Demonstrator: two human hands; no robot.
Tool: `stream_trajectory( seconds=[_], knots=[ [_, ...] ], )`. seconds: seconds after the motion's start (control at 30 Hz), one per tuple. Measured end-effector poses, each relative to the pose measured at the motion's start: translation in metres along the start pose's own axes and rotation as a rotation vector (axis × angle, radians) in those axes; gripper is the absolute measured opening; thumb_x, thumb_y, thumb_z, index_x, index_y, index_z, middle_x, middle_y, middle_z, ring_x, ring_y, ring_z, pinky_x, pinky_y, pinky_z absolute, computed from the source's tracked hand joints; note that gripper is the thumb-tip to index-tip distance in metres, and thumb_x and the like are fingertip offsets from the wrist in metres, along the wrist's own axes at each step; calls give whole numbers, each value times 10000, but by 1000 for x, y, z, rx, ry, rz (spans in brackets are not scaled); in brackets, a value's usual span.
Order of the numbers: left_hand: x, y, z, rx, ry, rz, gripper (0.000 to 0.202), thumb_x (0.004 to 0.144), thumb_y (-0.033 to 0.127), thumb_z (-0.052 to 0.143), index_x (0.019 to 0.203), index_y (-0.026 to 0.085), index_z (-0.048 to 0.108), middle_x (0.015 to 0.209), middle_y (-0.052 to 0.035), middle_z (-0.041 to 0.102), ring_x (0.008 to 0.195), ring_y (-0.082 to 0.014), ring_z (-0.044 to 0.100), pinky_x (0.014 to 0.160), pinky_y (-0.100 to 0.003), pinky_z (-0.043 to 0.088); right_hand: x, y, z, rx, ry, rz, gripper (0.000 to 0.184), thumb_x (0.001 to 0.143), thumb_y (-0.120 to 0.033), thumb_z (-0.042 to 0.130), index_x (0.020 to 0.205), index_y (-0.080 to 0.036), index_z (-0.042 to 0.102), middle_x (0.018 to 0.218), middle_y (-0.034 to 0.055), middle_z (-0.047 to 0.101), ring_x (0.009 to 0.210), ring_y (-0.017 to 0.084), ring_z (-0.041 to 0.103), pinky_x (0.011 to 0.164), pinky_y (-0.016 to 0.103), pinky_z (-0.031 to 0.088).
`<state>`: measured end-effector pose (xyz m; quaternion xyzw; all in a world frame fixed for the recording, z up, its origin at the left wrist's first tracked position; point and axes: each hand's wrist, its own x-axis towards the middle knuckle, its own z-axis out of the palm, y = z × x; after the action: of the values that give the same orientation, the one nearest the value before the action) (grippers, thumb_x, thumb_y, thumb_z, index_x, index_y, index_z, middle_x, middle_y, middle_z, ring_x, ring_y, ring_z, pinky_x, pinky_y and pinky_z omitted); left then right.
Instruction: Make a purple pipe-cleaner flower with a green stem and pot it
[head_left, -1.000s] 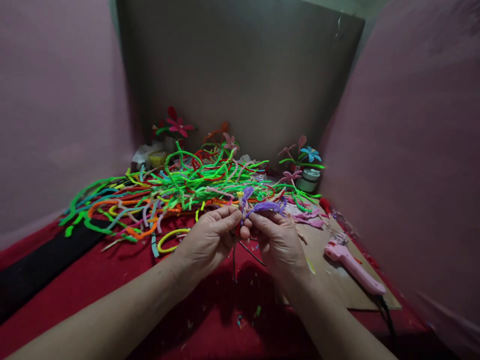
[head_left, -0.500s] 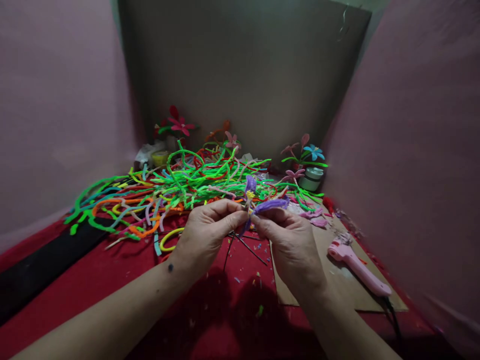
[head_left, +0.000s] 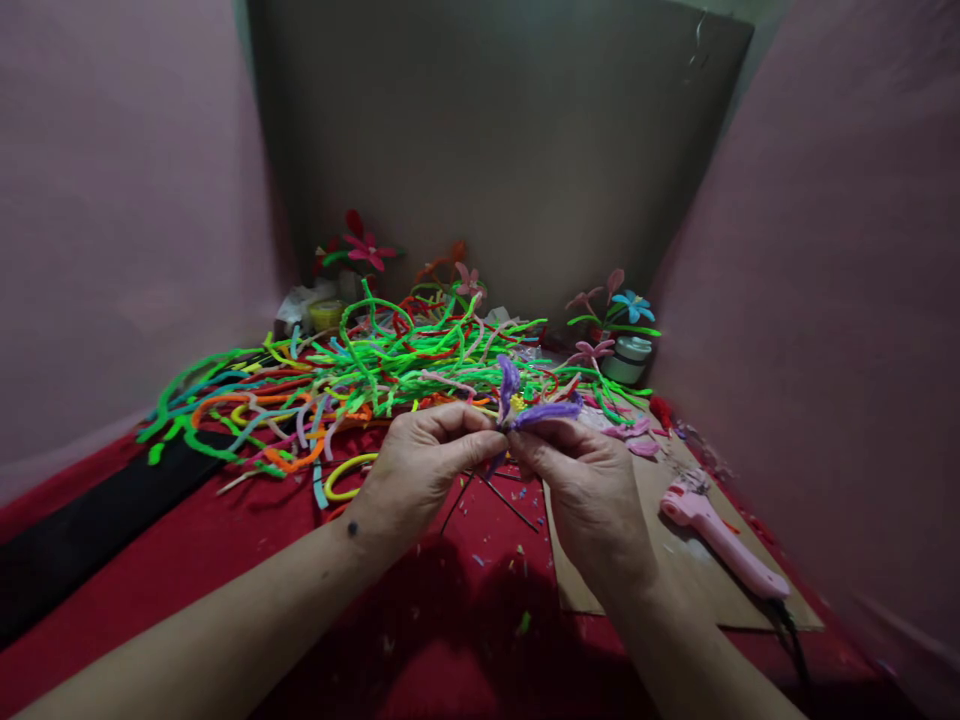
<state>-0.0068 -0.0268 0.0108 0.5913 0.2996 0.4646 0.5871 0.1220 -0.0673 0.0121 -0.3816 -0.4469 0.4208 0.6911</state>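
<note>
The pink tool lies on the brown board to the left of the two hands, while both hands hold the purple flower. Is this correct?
Not quite: the head view shows the pink tool to the right, not the left. It does lie on the brown board, and the left hand and right hand both hold the purple flower.

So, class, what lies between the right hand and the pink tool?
In the head view, a stretch of brown cardboard shows between the right hand and the pink tool.
</note>
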Motion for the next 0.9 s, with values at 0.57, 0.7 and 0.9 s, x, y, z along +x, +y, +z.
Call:
stream_trajectory(
  seconds=[0.57, 0.7, 0.9],
  knots=[
    [0, 1, 0, -28, -89, 56, 105, 687, 151, 680, 587, 157, 646, 597, 18, 582, 586, -82, 484, 587, -196, 388, 3, 18, -9, 71, 5, -6, 85, 627, -143, 736, 637, -226, 722, 609, -29, 650, 543, 86, 528, 562, 234, 459],
    [0, 1, -1, -11, -103, 28, 120, 682, 174, 687, 578, 152, 630, 588, 14, 557, 587, -92, 476, 587, -213, 387, 4, 22, -11, 110, -28, -41, 115, 623, -127, 736, 645, -239, 722, 612, -35, 637, 546, 90, 528, 581, 249, 472],
    [1, 0, -2, 10, -156, 33, 109, 694, 181, 675, 593, 157, 640, 580, 14, 560, 574, -93, 470, 580, -219, 377, 2, 26, -13, 69, -33, -149, 148, 661, -126, 721, 687, -272, 723, 641, -42, 642, 584, 95, 542, 623, 253, 484]
  ],
)
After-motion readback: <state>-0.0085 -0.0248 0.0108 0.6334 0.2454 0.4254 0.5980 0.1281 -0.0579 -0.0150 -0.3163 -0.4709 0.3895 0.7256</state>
